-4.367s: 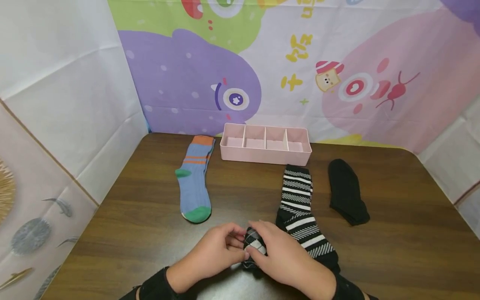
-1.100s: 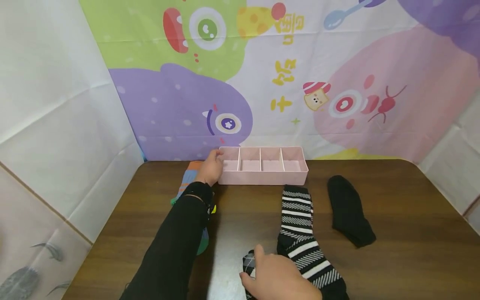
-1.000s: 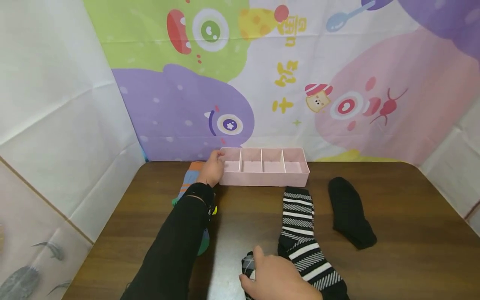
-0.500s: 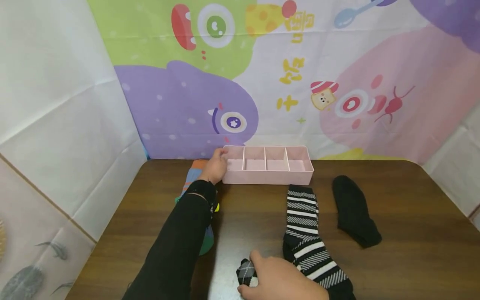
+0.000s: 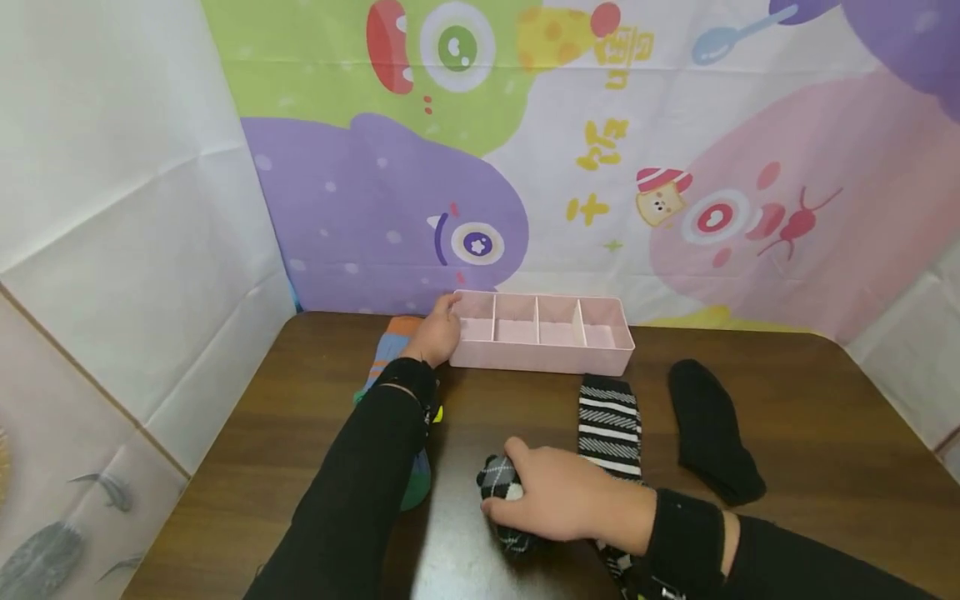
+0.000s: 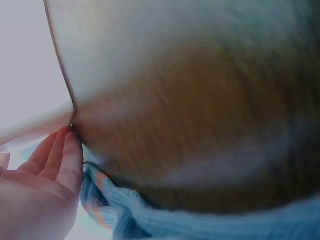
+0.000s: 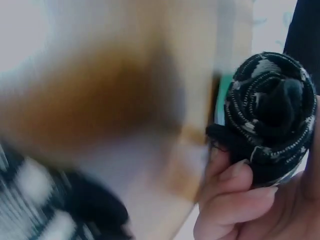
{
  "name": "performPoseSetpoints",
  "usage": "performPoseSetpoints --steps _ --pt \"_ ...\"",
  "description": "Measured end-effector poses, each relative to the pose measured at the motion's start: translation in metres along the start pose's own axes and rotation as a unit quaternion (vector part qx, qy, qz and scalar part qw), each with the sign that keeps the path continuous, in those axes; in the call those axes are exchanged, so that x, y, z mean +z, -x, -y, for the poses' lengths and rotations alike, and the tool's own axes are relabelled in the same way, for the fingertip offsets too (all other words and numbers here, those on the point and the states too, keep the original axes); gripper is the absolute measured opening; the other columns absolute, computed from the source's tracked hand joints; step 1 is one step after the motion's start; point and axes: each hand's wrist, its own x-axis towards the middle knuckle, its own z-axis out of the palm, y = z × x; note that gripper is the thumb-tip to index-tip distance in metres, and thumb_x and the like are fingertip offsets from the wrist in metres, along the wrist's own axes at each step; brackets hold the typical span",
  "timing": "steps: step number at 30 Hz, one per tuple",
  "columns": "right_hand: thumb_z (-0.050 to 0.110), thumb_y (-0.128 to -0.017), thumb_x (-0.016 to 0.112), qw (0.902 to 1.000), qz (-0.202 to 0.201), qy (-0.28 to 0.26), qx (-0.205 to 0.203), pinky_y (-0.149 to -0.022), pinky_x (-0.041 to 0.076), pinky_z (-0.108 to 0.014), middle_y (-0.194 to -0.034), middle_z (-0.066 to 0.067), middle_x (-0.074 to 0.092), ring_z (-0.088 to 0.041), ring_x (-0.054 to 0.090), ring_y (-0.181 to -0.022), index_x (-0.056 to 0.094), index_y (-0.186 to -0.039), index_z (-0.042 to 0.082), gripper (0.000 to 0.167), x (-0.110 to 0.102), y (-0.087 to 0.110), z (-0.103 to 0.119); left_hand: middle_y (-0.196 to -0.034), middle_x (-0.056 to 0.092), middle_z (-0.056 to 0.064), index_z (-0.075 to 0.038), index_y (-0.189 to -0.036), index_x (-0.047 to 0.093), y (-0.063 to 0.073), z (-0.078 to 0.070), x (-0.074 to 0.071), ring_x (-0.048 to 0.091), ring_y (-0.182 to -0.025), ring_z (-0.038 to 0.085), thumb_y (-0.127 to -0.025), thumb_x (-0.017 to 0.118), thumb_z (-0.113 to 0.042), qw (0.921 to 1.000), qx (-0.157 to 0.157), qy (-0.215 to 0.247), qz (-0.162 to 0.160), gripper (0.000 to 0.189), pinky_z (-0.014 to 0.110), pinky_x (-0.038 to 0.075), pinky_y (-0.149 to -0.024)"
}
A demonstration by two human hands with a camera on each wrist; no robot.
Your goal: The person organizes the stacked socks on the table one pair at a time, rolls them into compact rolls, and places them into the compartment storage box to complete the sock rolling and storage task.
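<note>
My right hand (image 5: 558, 496) grips a rolled-up argyle sock (image 5: 501, 479) in black, grey and white, just above the table. In the right wrist view the spiral end of the rolled sock (image 7: 267, 117) faces the camera, with fingers curled beneath it. My left hand (image 5: 437, 333) holds the left end of a pink divided box (image 5: 540, 357), a fingertip over its rim. The left wrist view shows the left hand's fingers (image 6: 62, 160) nearly straight; what they touch is unclear there. Under the left forearm lies a blue sock (image 5: 390, 346) with orange and green parts, partly hidden.
A black-and-white striped sock (image 5: 609, 425) lies beneath the right forearm, its lower part covered. Farther right lies a black sock (image 5: 712, 433). The box stands at the table's (image 5: 300, 392) back edge, against a cartoon-printed cloth (image 5: 570, 250).
Earlier both hands were on the argyle sock; the left hand has since gone to the box. Over the last half second the right hand has raised the rolled sock and moved it forward.
</note>
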Motion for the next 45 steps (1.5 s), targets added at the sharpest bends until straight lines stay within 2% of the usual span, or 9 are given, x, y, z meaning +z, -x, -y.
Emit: performPoseSetpoints --steps 8,13,16,19,22,28,33,39,45 --pt "0.058 -0.093 0.061 0.9936 -0.098 0.035 0.043 -0.069 0.053 -0.037 -0.097 -0.008 0.066 -0.020 0.064 -0.079 0.050 -0.133 0.001 0.071 -0.065 -0.058 0.005 -0.168 0.024 0.011 -0.017 -0.167 0.012 -0.008 0.004 0.001 0.024 -0.152 0.033 -0.113 0.020 -0.026 0.9996 -0.001 -0.024 0.015 0.055 0.045 0.019 -0.122" --pt "0.056 -0.095 0.056 0.9865 -0.149 -0.022 0.064 -0.073 0.053 -0.039 -0.106 -0.014 0.067 -0.025 0.064 -0.084 0.056 -0.128 -0.001 0.066 -0.101 -0.103 0.009 -0.168 0.025 0.012 -0.019 -0.167 0.011 -0.007 0.004 0.000 0.025 -0.152 0.032 -0.114 0.017 -0.030 0.9995 -0.005 -0.020 0.022 0.055 0.045 0.021 -0.122" --pt "0.057 -0.096 0.054 0.9809 -0.159 -0.069 0.088 -0.069 0.054 -0.037 -0.107 -0.017 0.064 -0.026 0.064 -0.082 0.054 -0.133 -0.005 0.072 -0.107 -0.129 0.013 -0.169 0.022 0.012 -0.017 -0.167 0.011 -0.005 0.005 -0.003 0.023 -0.153 0.032 -0.114 0.018 -0.029 0.9996 0.000 -0.012 0.025 0.055 0.044 0.020 -0.122" --pt "0.062 -0.096 0.052 0.9719 -0.172 -0.098 0.128 -0.071 0.054 -0.037 -0.114 -0.022 0.061 -0.031 0.065 -0.088 0.035 -0.148 -0.010 0.091 -0.106 -0.150 0.017 -0.170 0.019 0.011 -0.016 -0.167 0.009 -0.003 0.007 -0.005 0.023 -0.153 0.031 -0.114 0.019 -0.026 0.9995 0.001 -0.002 0.033 0.054 0.044 0.021 -0.122" --pt "0.060 -0.095 0.055 0.9556 -0.210 -0.128 0.162 -0.079 0.053 -0.041 -0.121 -0.025 0.059 -0.034 0.063 -0.099 0.021 -0.153 -0.010 0.097 -0.106 -0.165 0.021 -0.171 0.016 0.010 -0.017 -0.167 0.008 -0.002 0.008 -0.007 0.025 -0.152 0.031 -0.113 0.024 -0.019 0.9989 0.001 0.018 0.044 0.056 0.045 0.024 -0.121" --pt "0.054 -0.091 0.066 0.9253 -0.279 -0.181 0.181 -0.083 0.053 -0.044 -0.116 -0.026 0.061 -0.035 0.063 -0.099 0.021 -0.146 -0.010 0.096 -0.104 -0.184 0.017 -0.171 0.016 0.008 -0.022 -0.167 0.008 -0.002 0.008 -0.006 0.024 -0.152 0.031 -0.108 0.028 -0.012 0.9974 -0.009 0.049 0.052 0.063 0.045 0.026 -0.119" --pt "0.060 -0.089 0.068 0.9291 -0.284 -0.137 0.193 -0.083 0.054 -0.044 -0.113 -0.024 0.066 -0.034 0.066 -0.097 0.017 -0.151 -0.014 0.108 -0.097 -0.194 -0.001 -0.169 0.023 0.005 -0.024 -0.167 0.009 0.001 0.004 -0.002 0.028 -0.151 0.031 -0.113 0.021 -0.023 0.9977 -0.029 0.022 0.057 0.055 0.047 0.028 -0.119" --pt "0.060 -0.090 0.070 0.9460 -0.271 -0.018 0.177 -0.074 0.055 -0.044 -0.102 -0.015 0.070 -0.031 0.067 -0.089 0.066 -0.114 -0.005 0.069 -0.093 -0.202 -0.007 -0.168 0.025 0.008 -0.019 -0.167 0.011 0.001 0.001 0.000 0.029 -0.151 0.031 -0.114 0.018 -0.026 0.9991 -0.015 -0.003 0.040 0.054 0.046 0.026 -0.120" --pt "0.053 -0.100 0.057 0.9639 -0.211 0.018 0.161 -0.077 0.051 -0.046 -0.101 -0.017 0.069 -0.032 0.066 -0.087 0.068 -0.111 -0.004 0.059 -0.096 -0.201 0.009 -0.168 0.026 0.006 -0.022 -0.167 0.011 -0.002 0.005 -0.004 0.032 -0.150 0.030 -0.114 0.016 -0.028 0.9994 -0.016 0.003 0.030 0.053 0.045 0.030 -0.119"
